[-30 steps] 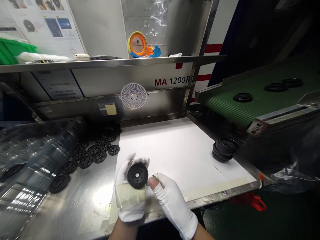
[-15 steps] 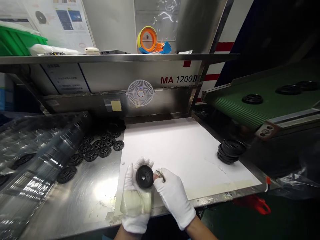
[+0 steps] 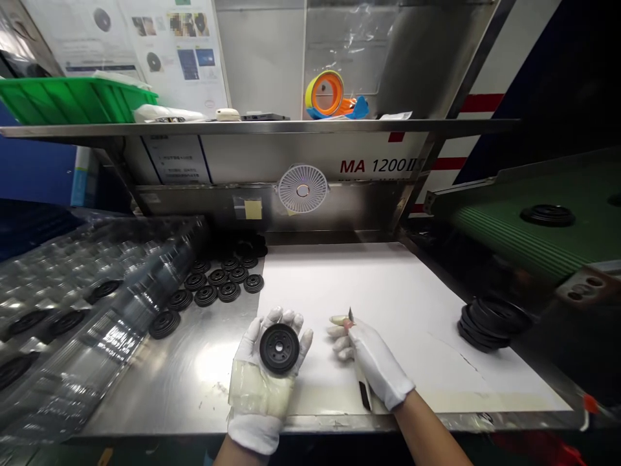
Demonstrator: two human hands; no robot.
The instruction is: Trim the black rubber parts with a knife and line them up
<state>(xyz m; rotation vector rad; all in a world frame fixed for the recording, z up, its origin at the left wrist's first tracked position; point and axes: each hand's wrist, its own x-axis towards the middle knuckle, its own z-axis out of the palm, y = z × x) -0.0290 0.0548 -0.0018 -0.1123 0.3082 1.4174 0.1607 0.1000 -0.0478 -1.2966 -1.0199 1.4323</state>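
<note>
My left hand point(image 3: 264, 375), in a white glove with tape round the palm, holds a round black ribbed disc point(image 3: 279, 348) face up over the front of the steel bench; its fingers curl round the disc's rim. My right hand point(image 3: 371, 359), also gloved, is a short way to the right over the white sheet point(image 3: 402, 304). It is closed on a small knife point(image 3: 361, 369) whose blade tip sticks up above the fingers and whose dark handle shows below the palm.
Rows of black discs point(image 3: 218, 285) lie on the steel bench left of the sheet, beside clear plastic trays point(image 3: 82, 304). A stack of black discs point(image 3: 492, 316) sits at the sheet's right edge. A green conveyor point(image 3: 533, 226) carries another disc. A shelf holds a tape roll point(image 3: 324, 94) and green bin point(image 3: 72, 100).
My right hand with the knife has drawn away to the right from the disc, which my left hand still holds. The view has shifted left and down.
</note>
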